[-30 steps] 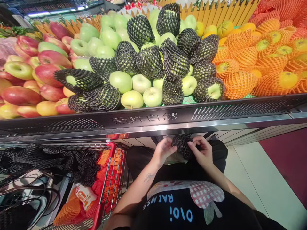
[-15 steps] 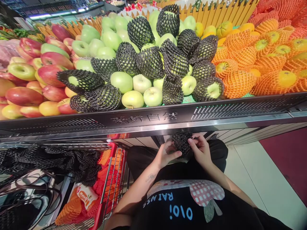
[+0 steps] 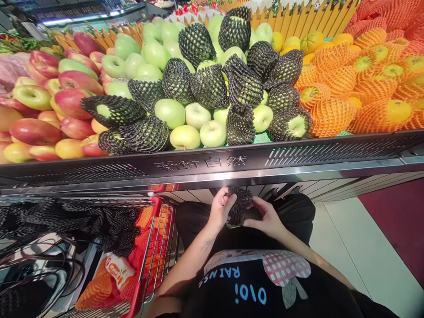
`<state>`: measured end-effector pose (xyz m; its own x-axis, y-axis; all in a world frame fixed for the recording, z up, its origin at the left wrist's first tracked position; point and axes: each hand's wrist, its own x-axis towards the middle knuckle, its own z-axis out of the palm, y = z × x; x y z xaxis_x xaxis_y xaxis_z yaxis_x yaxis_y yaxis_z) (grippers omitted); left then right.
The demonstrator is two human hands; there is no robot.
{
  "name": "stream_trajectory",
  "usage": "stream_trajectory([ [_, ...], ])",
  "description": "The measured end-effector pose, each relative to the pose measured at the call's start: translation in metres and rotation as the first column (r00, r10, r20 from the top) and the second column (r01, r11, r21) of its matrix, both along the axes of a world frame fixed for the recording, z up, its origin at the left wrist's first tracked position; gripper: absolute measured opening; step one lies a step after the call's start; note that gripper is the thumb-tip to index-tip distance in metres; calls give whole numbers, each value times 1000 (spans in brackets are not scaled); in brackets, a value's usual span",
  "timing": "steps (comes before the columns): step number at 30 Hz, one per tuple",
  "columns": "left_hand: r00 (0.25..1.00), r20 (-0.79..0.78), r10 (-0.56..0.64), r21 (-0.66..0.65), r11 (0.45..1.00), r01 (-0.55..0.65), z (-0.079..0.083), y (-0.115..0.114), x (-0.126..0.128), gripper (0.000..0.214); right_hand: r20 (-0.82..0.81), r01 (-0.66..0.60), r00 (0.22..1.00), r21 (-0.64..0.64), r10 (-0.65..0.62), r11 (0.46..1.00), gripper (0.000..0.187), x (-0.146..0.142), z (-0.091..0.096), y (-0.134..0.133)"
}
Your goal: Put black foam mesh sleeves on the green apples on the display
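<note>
Both my hands meet below the display's front rail, gripping one fruit in a black foam net sleeve (image 3: 239, 205). My left hand (image 3: 219, 210) pinches the net's upper left edge. My right hand (image 3: 265, 217) cups the fruit from below and the right, fingers curled round it. The fruit inside is mostly hidden by the net and my fingers. Above the hands, green apples (image 3: 185, 114) lie on the stand, some bare and several in black net sleeves (image 3: 210, 85).
A dark metal rail (image 3: 212, 164) edges the fruit stand. Red-yellow fruit (image 3: 36, 130) lies at left, orange-netted fruit (image 3: 347, 97) at right. A red shopping cart (image 3: 145, 256) at lower left holds loose black nets (image 3: 73, 218) and orange nets (image 3: 99, 287). Pale floor tiles (image 3: 344, 247) lie at right.
My hands shifted slightly left and down. My right hand turned under the fruit, and my left hand moved up onto the net's edge.
</note>
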<state>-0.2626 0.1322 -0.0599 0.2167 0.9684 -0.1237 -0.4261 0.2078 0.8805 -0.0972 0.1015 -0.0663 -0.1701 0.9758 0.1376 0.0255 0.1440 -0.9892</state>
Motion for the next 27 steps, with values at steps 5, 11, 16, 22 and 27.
stream_trajectory([
  [5, 997, -67, 44, -40, 998, -47, -4, 4, 2, 37, 232, 8, 971, 235, -65, 972, 39, -7, 9, 2],
  [11, 978, -178, 108, -33, 993, -116, -8, 7, -1, 39, 185, -96, 980, 148, 68, 984, 42, -10, 10, 8],
  [16, 946, -202, 253, 20, 967, -254, -4, 6, -8, 39, -93, -145, 987, -208, 128, 967, 50, -21, -3, 12],
  [22, 978, -136, 160, 161, 977, -138, 1, -2, -11, 54, 212, -11, 977, -52, 22, 999, 27, -14, 0, 16],
  [27, 966, -258, 34, 236, 971, 28, 2, -6, -5, 83, 108, 23, 994, -49, -17, 999, 31, -9, -3, 18],
])
